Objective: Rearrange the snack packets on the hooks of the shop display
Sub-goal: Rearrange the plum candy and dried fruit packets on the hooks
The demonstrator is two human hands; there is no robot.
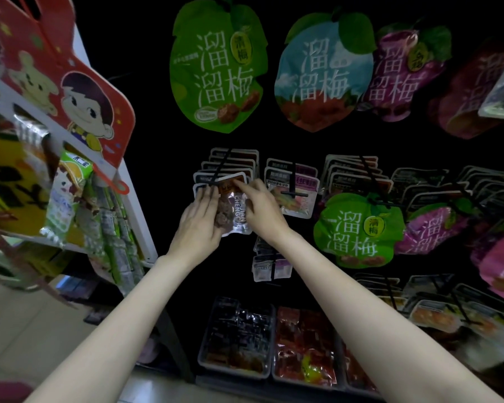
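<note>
A clear snack packet [234,209] with dark brown pieces and an orange top hangs at the front of a black hook [219,170] holding a row of similar packets [230,162]. My left hand [200,219] holds the packet's left side, fingers curled behind it. My right hand [259,207] pinches its upper right edge near the hook's tip. Both arms reach up from the bottom of the view.
Leaf-shaped plum bags hang above: green [216,65], blue [323,74], purple [399,74]. More hooked packets [291,184] and a green bag [358,231] hang to the right. Bins of sweets [236,338] stand below. A red cartoon display stand [70,82] juts out on the left.
</note>
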